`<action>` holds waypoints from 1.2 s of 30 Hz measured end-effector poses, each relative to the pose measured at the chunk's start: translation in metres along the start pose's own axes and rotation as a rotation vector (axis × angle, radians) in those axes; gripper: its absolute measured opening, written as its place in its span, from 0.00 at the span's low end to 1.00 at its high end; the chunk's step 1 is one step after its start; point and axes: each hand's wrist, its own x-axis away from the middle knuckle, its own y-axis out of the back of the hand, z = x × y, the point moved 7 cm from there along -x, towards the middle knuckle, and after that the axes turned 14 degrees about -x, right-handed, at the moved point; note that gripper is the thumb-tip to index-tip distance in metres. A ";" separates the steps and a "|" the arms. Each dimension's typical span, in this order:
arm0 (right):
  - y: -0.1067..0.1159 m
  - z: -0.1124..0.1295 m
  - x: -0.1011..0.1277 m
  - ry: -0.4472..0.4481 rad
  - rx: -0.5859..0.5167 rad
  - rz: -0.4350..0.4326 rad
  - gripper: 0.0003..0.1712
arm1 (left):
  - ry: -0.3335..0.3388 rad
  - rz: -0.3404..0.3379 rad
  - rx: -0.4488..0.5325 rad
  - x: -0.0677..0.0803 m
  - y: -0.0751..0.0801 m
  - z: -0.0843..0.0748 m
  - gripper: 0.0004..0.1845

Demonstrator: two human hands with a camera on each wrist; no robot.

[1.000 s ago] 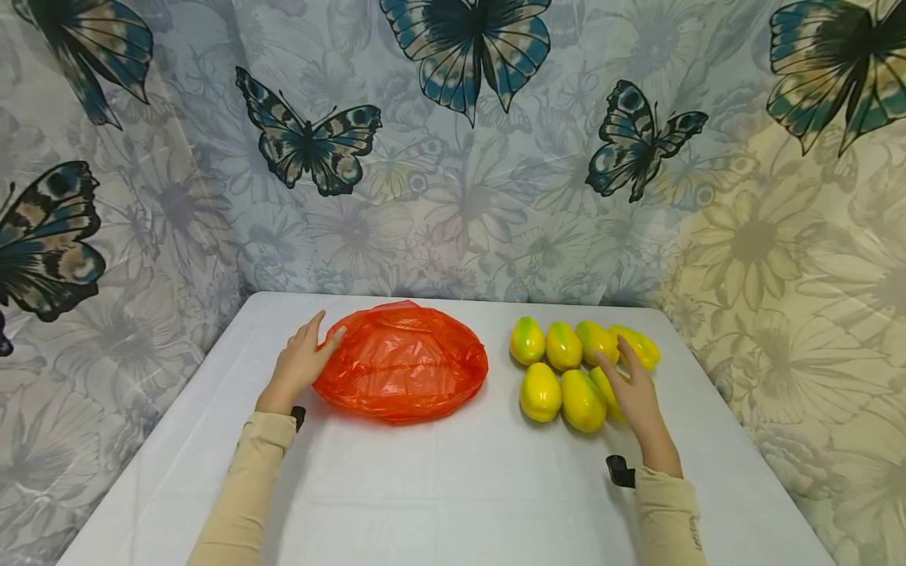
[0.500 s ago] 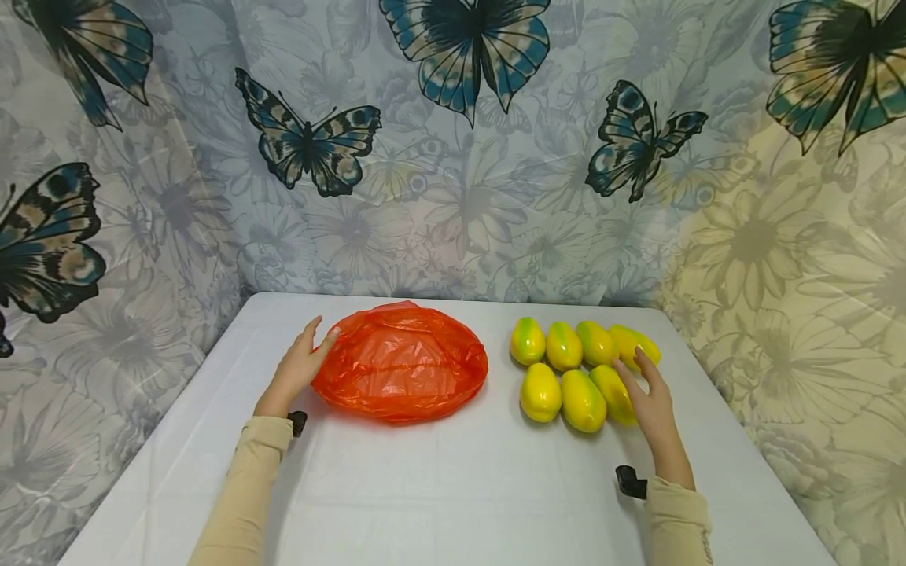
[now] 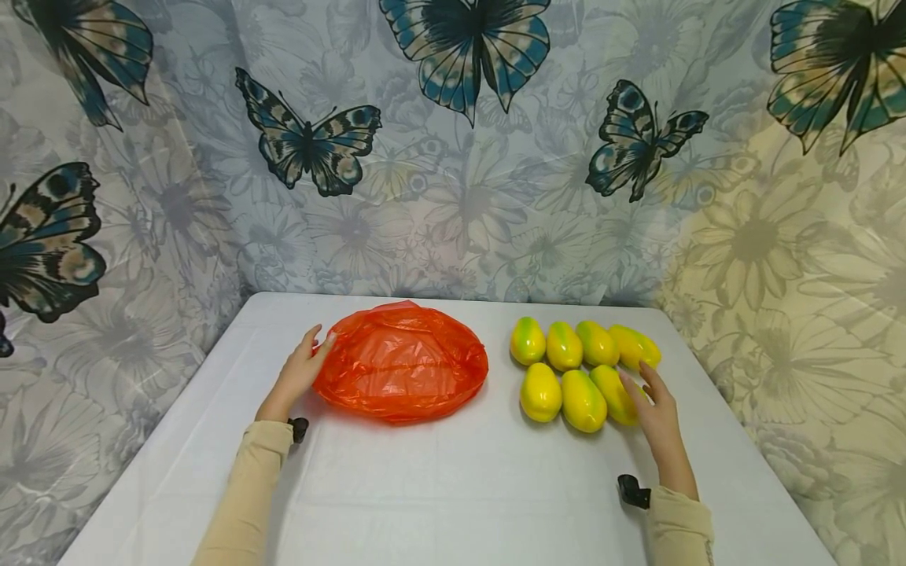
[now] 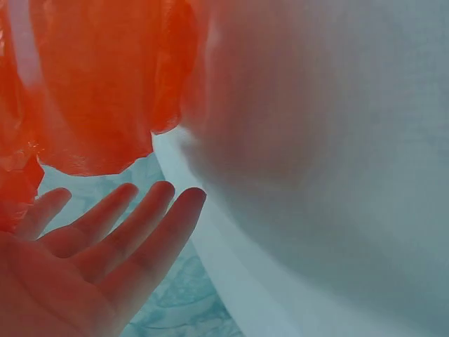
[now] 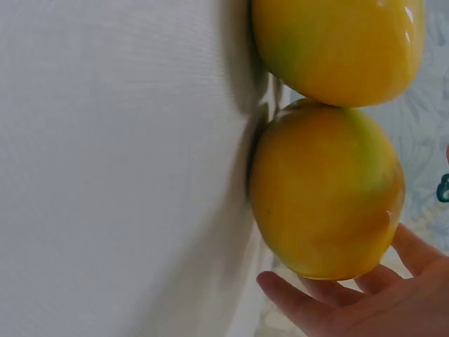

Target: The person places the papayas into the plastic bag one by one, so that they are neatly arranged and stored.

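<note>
An orange plastic bag (image 3: 400, 362) lies crumpled on the white table (image 3: 453, 487), left of centre. My left hand (image 3: 303, 367) rests at its left edge with straight fingers touching the plastic; the left wrist view shows the open palm (image 4: 98, 253) under the orange bag (image 4: 91, 84). Several yellow-green fruits (image 3: 566, 369) lie in two rows on the right. My right hand (image 3: 653, 402) lies flat beside the front-right fruit (image 3: 613, 393), fingers against it. In the right wrist view its fingertips (image 5: 330, 298) show just below a fruit (image 5: 326, 196).
A butterfly-and-flower curtain (image 3: 453, 157) hangs close behind and around the table. The table's front half is bare white cloth. Small black clips (image 3: 632, 491) sit at both wrists.
My right hand has drawn back off the fruits toward me and to the right, now resting beside the front-right one. My left hand has slid slightly back along the bag's edge.
</note>
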 end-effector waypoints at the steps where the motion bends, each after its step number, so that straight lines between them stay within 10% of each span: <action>1: 0.000 -0.002 0.000 -0.004 -0.008 0.002 0.46 | 0.001 0.001 0.005 0.000 -0.001 0.000 0.43; 36: 0.002 -0.025 0.002 -0.096 -0.129 -0.088 0.46 | 0.076 -0.042 0.274 0.002 -0.007 0.022 0.39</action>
